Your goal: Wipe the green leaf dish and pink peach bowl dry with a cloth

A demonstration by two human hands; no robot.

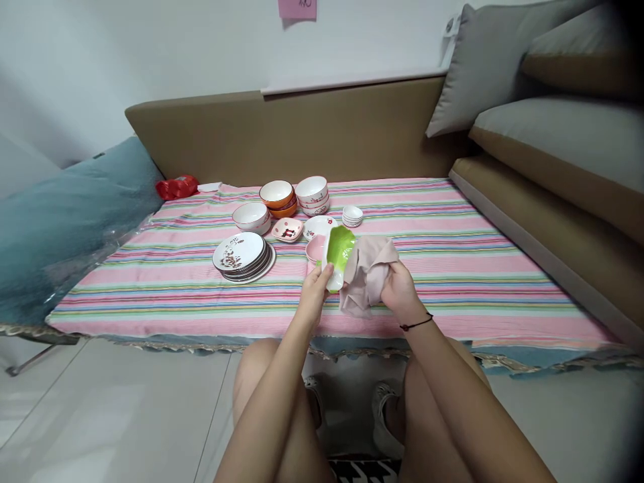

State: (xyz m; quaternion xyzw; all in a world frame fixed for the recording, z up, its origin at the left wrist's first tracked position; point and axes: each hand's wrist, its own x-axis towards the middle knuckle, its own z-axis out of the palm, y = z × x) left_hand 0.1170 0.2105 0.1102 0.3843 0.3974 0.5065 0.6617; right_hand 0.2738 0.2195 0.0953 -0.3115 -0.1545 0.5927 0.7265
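Note:
My left hand grips the lower left rim of a green and white dish, thumb on its white edge. The dish is tilted above the striped cloth. A pinkish-beige cloth is bunched in my right hand, its folds at the dish's right edge. Behind the green dish are a pink bowl, partly covered by it, and a white plate with red flowers. A pink square dish lies to the left of that plate.
A stack of plates stands at the left on the striped cloth. Behind are white bowls, orange bowls, flowered bowls and small white dishes. A red package lies back left; cushions are piled right.

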